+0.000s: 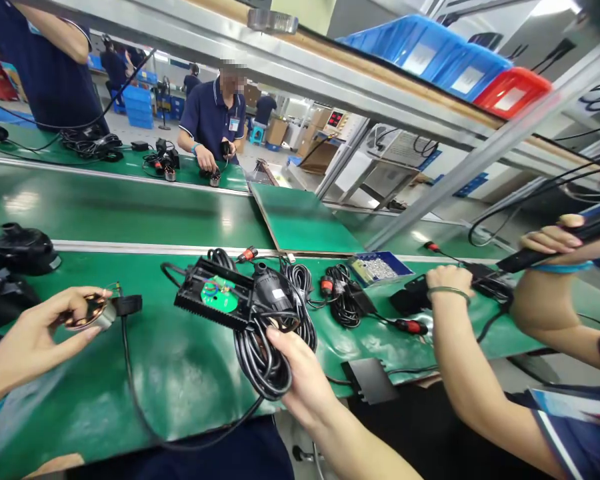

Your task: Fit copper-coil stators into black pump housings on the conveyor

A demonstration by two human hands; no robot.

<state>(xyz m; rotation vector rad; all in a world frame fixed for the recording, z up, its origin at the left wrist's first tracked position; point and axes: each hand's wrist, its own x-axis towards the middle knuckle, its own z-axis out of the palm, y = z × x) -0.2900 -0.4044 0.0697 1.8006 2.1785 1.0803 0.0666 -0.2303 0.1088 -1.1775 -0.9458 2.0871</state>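
Observation:
My left hand (35,333) pinches a small round copper-wound motor part (91,313) above the green table (180,373); a black cable runs from it. My right hand (300,377) grips a coiled bundle of black cable (263,360) together with a black open housing (215,300) that shows a green circuit board (219,295) and a black cylindrical part (273,290). The housing is lifted and tilted above the table.
A co-worker's hands (447,280) at the right hold a black tool (580,233) over another unit. More cable bundles (347,300), a blue tray of screws (380,268), a black plate (369,379), and black pump bodies (23,248) lie around. People work across the conveyor.

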